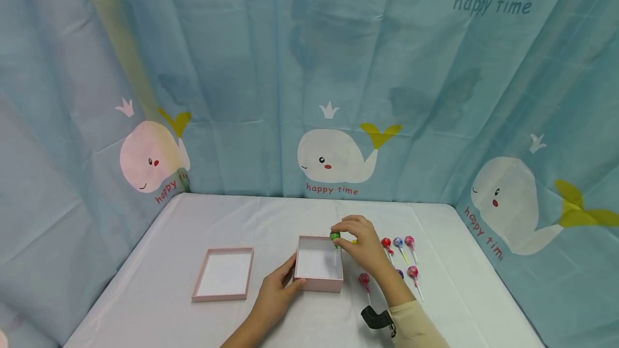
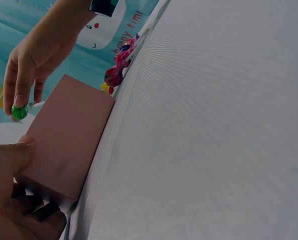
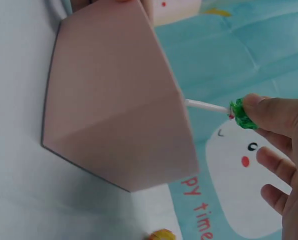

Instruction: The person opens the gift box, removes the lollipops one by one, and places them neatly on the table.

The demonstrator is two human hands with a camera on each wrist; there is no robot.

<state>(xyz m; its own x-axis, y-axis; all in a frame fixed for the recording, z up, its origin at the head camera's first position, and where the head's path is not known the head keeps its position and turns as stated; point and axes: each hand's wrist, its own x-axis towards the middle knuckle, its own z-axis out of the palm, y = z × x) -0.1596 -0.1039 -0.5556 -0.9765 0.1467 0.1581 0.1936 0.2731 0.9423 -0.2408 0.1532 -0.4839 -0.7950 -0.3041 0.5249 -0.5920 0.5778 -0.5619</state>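
A green-wrapped lollipop (image 1: 335, 236) is pinched at its candy end by my right hand (image 1: 360, 240), over the right part of the open pink box (image 1: 319, 284). In the right wrist view the white stick of the lollipop (image 3: 243, 115) points down toward the box rim. My left hand (image 1: 276, 291) holds the near left corner of the box, its thumb against the front wall and the other fingers along the left side. From the left wrist view, the thumb of that hand (image 2: 9, 180) lies on the pink box wall (image 2: 71, 137). The white inside of the box shows.
The shallow pink lid (image 1: 222, 274) lies left of the box, white inside up. Several wrapped lollipops lie to the right, among them a red one (image 1: 386, 243), a blue one (image 1: 398, 242) and a pink one (image 1: 364, 279). A patterned curtain (image 1: 232, 95) hangs behind the white table.
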